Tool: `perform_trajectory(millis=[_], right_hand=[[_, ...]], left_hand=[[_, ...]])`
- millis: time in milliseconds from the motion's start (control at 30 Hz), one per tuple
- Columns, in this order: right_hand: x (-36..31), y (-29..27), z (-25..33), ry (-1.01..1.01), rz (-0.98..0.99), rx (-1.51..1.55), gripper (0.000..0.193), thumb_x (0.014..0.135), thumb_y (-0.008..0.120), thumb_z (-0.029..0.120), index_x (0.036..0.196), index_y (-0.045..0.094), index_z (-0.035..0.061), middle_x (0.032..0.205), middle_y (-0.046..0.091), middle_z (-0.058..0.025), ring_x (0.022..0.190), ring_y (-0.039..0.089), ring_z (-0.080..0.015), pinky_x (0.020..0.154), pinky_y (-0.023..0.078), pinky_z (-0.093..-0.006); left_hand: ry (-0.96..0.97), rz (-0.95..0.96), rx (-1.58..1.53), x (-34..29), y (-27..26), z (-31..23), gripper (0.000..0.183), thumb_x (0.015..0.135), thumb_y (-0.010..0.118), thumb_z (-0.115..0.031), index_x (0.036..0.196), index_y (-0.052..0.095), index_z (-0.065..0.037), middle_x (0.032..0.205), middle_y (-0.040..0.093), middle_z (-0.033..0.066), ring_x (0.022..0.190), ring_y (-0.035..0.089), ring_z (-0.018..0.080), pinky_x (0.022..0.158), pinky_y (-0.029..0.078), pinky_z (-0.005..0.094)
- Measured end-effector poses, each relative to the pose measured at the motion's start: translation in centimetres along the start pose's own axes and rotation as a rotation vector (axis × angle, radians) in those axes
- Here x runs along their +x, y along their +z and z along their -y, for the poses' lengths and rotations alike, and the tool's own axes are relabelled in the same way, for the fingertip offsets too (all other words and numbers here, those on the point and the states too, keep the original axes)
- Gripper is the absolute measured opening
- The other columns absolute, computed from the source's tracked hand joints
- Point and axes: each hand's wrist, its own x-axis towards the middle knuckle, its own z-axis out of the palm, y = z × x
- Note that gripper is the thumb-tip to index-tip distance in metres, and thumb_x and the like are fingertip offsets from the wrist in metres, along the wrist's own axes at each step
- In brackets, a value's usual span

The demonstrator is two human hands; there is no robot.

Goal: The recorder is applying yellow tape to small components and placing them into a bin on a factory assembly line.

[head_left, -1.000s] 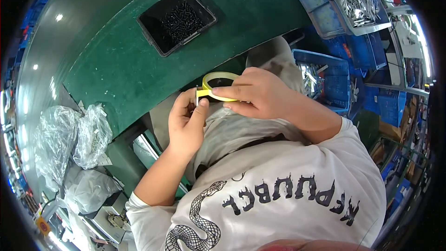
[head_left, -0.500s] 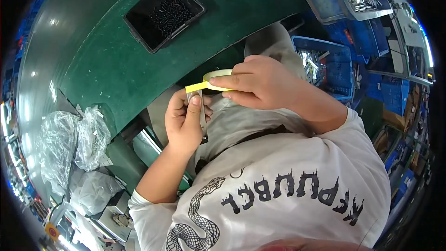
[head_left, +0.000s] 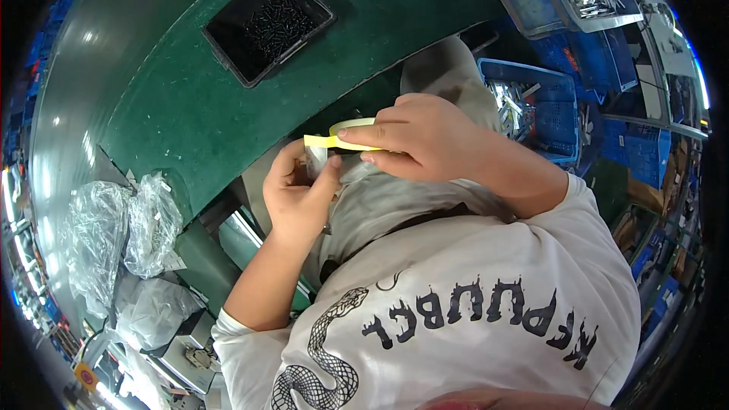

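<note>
My right hand (head_left: 425,137) grips a roll of yellow tape (head_left: 353,144), with its fingers along the side of the roll. A short end of the tape sticks out toward my left hand (head_left: 300,193). Between the thumb and fingers of that hand is a thin flat silvery piece (head_left: 317,158), held upright. The tape end lies at the upper edge of this piece; whether it sticks to it I cannot tell. Most of the piece's lower part is hidden behind my palm.
A black bin (head_left: 269,26) of small black parts stands on the green worktable (head_left: 167,121). Clear plastic bags (head_left: 99,243) lie at the left. On the right are a blue basket (head_left: 566,110) of metal parts and a tray (head_left: 600,7) of metal pieces.
My left thumb has lifted off the front of the flat piece and its fingers have shifted slightly. The tape roll and right hand have moved only a little.
</note>
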Motion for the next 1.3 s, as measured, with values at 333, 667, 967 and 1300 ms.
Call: perform_trajectory(millis=[333, 667, 967, 1300], right_hand=[[-0.01, -0.33, 0.42, 0.11, 0.039, 0.066, 0.037, 0.084, 0.066, 0.017, 0.121, 0.064, 0.0095, 0.067, 0.056, -0.0045, 0.053, 0.055, -0.0223, 0.047, 0.042, -0.0339], [0.2, -0.79, 0.28, 0.076, 0.023, -0.005, 0.035, 0.085, 0.067, 0.017, 0.119, 0.066, 0.0108, 0.064, 0.054, -0.0035, 0.051, 0.052, -0.021, 0.045, 0.041, -0.0334], [0.03, -0.45, 0.01, 0.087, 0.029, -0.021, 0.032, 0.085, 0.066, 0.017, 0.117, 0.067, 0.0108, 0.064, 0.054, -0.0032, 0.051, 0.052, -0.0206, 0.045, 0.04, -0.0331], [-0.04, -0.45, -0.03, 0.075, 0.015, -0.025, 0.032, 0.085, 0.067, 0.017, 0.116, 0.067, 0.0107, 0.066, 0.055, -0.0032, 0.051, 0.053, -0.0204, 0.046, 0.041, -0.0328]], left_hand=[[0.145, 0.155, 0.555, 0.34, 0.24, 0.68, 0.023, 0.102, 0.044, -0.012, 0.109, 0.057, 0.005, 0.083, 0.067, 0.0118, 0.062, 0.065, 0.0189, 0.056, 0.051, 0.0311], [-0.024, 0.133, 0.048, 0.24, -0.11, 0.35, 0.029, 0.106, 0.035, -0.021, 0.109, 0.052, 0.001, 0.088, 0.062, 0.0086, 0.065, 0.058, 0.011, 0.055, 0.049, 0.0232], [-0.038, 0.157, 0.044, 0.24, -0.17, 0.07, 0.032, 0.106, 0.033, -0.024, 0.11, 0.051, 0.002, 0.086, 0.063, 0.0103, 0.062, 0.058, 0.0121, 0.054, 0.048, 0.0244], [-0.024, 0.174, 0.011, 0.16, -0.34, 0.41, 0.032, 0.106, 0.034, -0.025, 0.11, 0.051, 0.002, 0.084, 0.062, 0.011, 0.061, 0.058, 0.0132, 0.052, 0.048, 0.0249]])
